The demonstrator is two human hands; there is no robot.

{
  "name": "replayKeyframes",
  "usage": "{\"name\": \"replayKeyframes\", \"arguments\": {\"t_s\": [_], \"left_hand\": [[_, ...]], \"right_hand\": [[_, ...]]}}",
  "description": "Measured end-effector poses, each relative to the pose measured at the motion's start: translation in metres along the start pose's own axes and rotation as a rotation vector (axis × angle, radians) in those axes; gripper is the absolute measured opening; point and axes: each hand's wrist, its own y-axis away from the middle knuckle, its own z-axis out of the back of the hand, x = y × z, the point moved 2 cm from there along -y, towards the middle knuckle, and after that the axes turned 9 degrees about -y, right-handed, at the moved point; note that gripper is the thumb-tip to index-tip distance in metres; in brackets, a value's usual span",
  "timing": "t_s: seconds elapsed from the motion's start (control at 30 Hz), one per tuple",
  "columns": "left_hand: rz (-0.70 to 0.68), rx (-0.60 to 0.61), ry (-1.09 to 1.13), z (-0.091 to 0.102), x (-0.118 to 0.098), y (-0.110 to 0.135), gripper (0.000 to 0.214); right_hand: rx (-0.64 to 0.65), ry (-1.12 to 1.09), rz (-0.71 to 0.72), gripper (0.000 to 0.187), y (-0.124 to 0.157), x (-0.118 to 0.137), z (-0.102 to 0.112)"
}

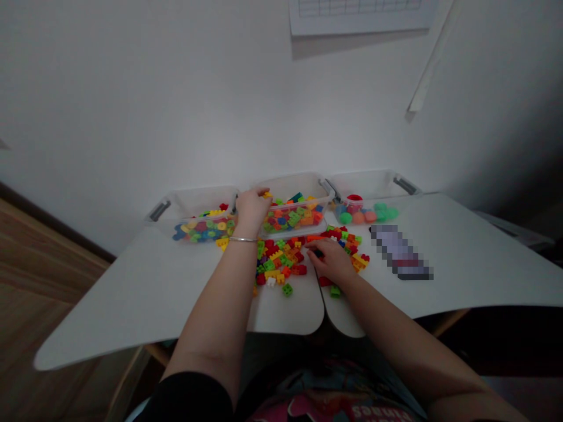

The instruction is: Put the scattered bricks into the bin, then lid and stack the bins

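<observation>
The white desk [145, 293] stands against a white wall, with one paper sheet [360, 14] posted above at 12 o'clock. Three clear plastic bins line the desk's far edge, their long axes running 9 to 3. The left bin [197, 202] at 11 o'clock and the middle bin [290, 184] at 12 o'clock hold mixed toy bricks. The right bin [365, 184] at 1 o'clock holds five or more balls [358, 215]. One blurred object [400, 252] lies at 2 o'clock.

One loose pile of bricks [277, 264], too many to count, spreads at 12 o'clock, just short of the middle bin. The right hand [329, 261] is the nearer hand to the pile, resting at its edge, fingers closed on a dark brick [317, 253]. The left hand [250, 211], with one bracelet [242, 239] on its wrist, is curled between the left and middle bins, touching or just beside one yellow brick [266, 195]. Whether it grips that brick cannot be determined.
</observation>
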Motion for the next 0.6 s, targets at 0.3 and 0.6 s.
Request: {"name": "replayKeyframes", "arguments": {"t_s": [0.3, 0.6], "left_hand": [[-0.147, -0.027, 0.001, 0.013, -0.003, 0.010, 0.033], [-0.394, -0.186, 0.067, 0.018, -0.008, 0.086, 0.030]], "right_hand": [[-0.017, -0.009, 0.025, 0.020, 0.000, -0.003, -0.001], [-0.067, -0.020, 0.035, 0.020, 0.001, -0.006, -0.004]]}}
